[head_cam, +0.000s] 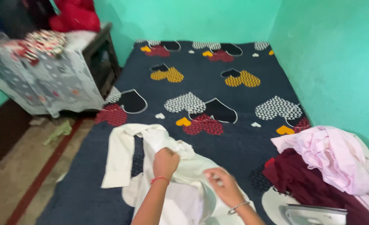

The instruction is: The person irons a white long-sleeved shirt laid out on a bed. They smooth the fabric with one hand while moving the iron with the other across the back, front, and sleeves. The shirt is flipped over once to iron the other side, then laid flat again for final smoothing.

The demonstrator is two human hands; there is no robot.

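Observation:
A cream white shirt [122, 158] lies spread on a dark blue bedsheet [217, 137] printed with hearts. My left hand [165, 162], with a red thread at the wrist, grips a bunched fold of the shirt near its collar. My right hand [222, 185], wearing a thin bracelet, pinches the shirt's fabric a little to the right. One sleeve stretches out to the left of my hands.
A heap of pink and maroon clothes [330, 166] lies at the right. An iron [313, 214] shows at the bottom right edge. A table draped in grey cloth [46, 79] with red items stands at the left. Green walls enclose the bed's far and right sides.

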